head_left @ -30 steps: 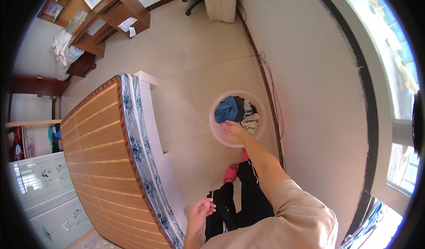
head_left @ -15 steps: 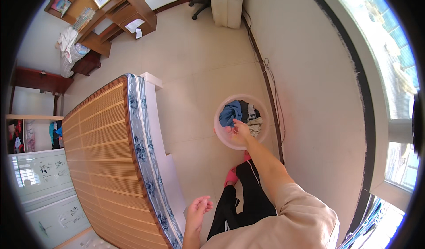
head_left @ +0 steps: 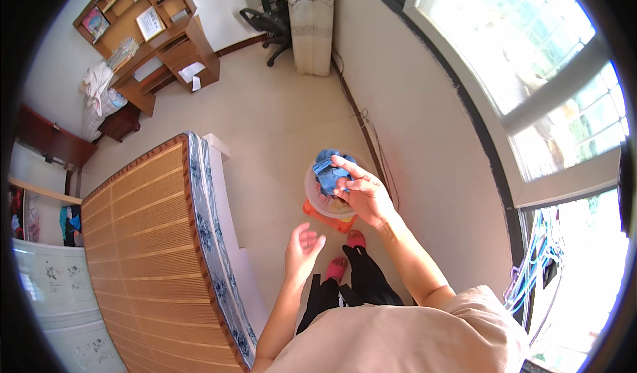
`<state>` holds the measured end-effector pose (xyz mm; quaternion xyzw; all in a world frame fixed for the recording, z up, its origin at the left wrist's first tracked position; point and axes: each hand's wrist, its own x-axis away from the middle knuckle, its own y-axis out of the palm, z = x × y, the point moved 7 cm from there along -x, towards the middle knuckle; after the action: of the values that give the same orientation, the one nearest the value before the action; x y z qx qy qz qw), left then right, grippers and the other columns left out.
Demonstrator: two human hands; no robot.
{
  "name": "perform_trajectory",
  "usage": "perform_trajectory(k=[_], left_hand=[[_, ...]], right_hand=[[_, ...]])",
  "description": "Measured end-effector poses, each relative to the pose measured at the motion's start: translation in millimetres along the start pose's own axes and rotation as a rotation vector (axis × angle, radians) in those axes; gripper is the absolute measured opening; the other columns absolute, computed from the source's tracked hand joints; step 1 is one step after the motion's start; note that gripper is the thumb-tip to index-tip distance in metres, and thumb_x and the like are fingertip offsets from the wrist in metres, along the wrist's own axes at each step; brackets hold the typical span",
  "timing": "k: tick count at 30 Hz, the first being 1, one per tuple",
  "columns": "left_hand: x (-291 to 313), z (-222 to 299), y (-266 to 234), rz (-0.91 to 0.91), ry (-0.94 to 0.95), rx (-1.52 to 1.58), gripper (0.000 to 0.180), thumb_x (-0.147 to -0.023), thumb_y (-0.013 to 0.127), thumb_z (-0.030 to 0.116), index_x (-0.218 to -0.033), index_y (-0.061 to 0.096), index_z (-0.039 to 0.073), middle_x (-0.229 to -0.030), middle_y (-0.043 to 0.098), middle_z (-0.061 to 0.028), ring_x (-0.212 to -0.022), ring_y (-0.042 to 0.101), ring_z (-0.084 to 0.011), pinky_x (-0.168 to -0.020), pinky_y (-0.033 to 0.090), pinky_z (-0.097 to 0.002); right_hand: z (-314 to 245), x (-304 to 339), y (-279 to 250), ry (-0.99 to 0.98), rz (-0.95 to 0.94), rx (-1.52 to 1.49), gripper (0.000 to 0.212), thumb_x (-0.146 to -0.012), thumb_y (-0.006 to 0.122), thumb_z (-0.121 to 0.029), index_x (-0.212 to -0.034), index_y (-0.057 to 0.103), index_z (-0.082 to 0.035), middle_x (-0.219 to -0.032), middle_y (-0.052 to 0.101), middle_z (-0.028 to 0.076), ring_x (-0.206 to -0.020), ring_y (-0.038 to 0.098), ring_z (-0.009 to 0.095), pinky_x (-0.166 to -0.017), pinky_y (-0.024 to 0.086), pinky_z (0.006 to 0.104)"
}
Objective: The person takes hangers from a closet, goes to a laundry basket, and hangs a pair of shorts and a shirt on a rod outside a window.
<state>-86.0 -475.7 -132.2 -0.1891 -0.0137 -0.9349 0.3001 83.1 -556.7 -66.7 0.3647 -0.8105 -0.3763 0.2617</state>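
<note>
A blue garment [head_left: 326, 174] is bunched up above a round, pale pink see-through tub [head_left: 312, 194], and my right hand [head_left: 367, 199] grips its edge between thumb and fingers. Part of the cloth is hidden behind that hand. Other clothes lie in the tub, mostly covered by the garment and my hand. My left hand [head_left: 303, 250] is held up in front of the tub, fingers loosely bent and apart, touching nothing.
Under the tub shows an orange-red base [head_left: 342, 224]. A bed with a woven mat [head_left: 139, 240] stands to the left. On the right are a wall with a window [head_left: 464, 107] and several hangers [head_left: 541, 257]. A wooden desk [head_left: 186, 51] and office chair [head_left: 273, 24] stand far off.
My right hand has come up out of the tub with the blue garment. My left hand has risen and moved forward toward the tub. The view has shifted, showing more window.
</note>
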Motion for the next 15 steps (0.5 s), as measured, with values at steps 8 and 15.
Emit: perform_trajectory(k=[8, 15], left_hand=[[24.6, 97.3, 36.6, 0.165, 0.734, -0.302, 0.073, -0.073, 0.073, 0.022, -0.130, 0.032, 0.002, -0.120, 0.041, -0.0160, -0.109, 0.045, -0.0252, -0.090, 0.041, -0.0373], [63.0, 96.0, 110.7, -0.936, -0.040, 0.680, 0.057, -0.083, 0.064, 0.029, -0.128, 0.038, 0.004, -0.117, 0.053, -0.0048, -0.106, 0.051, -0.0144, -0.092, 0.039, -0.0288]], right_hand=[[-73.9, 141.7, 108.9, -0.357, -0.197, 0.065, 0.059, -0.073, 0.056, -0.010, -0.129, 0.041, 0.000, -0.079, 0.048, 0.004, -0.078, 0.043, 0.013, -0.081, 0.037, 0.0298], [-89.9, 235.3, 105.0, -0.605, -0.196, -0.043, 0.065, -0.072, 0.062, -0.015, -0.131, 0.039, 0.001, -0.121, 0.047, 0.006, -0.077, 0.044, 0.013, -0.076, 0.038, 0.0309]])
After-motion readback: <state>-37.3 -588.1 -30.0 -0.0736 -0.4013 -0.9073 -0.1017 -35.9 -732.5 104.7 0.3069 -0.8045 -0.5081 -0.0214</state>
